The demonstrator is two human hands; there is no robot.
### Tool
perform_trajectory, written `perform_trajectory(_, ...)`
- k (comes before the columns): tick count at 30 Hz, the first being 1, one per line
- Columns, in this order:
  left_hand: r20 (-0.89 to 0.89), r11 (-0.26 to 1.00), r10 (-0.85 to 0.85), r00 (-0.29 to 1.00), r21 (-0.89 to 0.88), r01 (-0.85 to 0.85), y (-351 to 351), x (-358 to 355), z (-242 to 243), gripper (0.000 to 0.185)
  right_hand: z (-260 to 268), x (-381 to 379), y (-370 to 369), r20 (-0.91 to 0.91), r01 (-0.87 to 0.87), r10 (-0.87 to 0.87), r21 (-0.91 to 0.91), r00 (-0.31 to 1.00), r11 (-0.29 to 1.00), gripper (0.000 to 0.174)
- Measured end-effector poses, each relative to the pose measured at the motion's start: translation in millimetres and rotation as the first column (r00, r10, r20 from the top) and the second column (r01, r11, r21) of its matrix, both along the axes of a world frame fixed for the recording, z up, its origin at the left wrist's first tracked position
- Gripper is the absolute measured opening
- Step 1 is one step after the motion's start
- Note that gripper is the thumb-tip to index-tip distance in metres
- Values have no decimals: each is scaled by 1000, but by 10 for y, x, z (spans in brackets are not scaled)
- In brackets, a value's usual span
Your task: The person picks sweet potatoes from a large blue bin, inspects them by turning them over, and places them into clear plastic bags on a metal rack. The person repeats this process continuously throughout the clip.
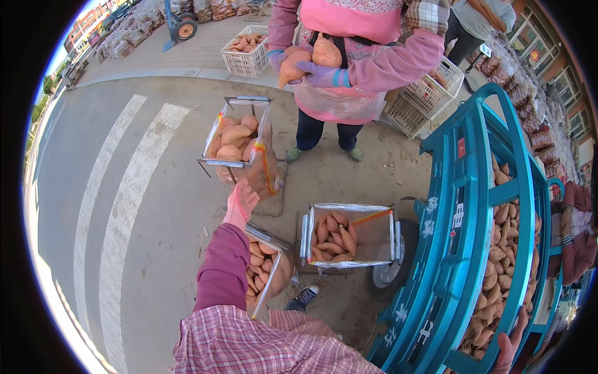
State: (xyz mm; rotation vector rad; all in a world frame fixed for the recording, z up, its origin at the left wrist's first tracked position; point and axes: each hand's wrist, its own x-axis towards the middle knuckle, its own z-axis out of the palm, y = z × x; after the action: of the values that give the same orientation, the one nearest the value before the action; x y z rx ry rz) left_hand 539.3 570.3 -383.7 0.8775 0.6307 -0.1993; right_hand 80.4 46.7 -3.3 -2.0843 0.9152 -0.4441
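My left hand [241,203] reaches forward with its fingers apart and nothing in it. Just beyond it is a clear plastic bag [266,180] on a metal frame, filled with large sweet potatoes [236,135]. Under my forearm, a second framed bag [279,276] holds smaller sweet potatoes [258,271]. A third framed bag [376,233], to the right, is partly filled with slender sweet potatoes [337,236]. My right hand [510,339] is at the teal rail [525,233] of a vehicle's cargo bed, at the lower right; its grip is unclear. Loose sweet potatoes [495,280] lie in the bed.
Opposite me stands a person [345,79] in gloves, cradling several big sweet potatoes [325,50]. White plastic crates [245,61] and a blue hand truck [175,28] are behind. A wheel [390,271] sits beside the third bag. Another person [572,233] is beyond the cargo bed.
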Motion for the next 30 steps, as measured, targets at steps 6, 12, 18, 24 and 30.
perform_trajectory(6, -253, 936, -338, 907, -196, 293, -1046, -1822, 66, 39, -69, -124, -173, -22, -55, 53, -126, 998, 990, 103)
perform_trajectory(12, -145, 438, -899, 413, -330, 836, -2054, -2896, 775, 43, 30, -225, -25, 119, 13, -33, 160, 992, 987, 94)
perform_trajectory(18, 294, 284, -898, 327, -179, 942, -2959, -2897, 1900, 40, 91, -79, -81, 187, -61, 5, 297, 982, 953, 42)
perform_trajectory(24, 769, 190, -633, 85, 48, 981, -4029, -3232, 3363, 45, 124, -1278, -603, 353, 32, -96, 185, 930, 982, 44)
perform_trajectory(30, 833, -249, -487, -261, 153, 956, -5274, -4378, 4056, 48, -257, -2872, -1134, 237, 347, -430, 322, 871, 881, 37)
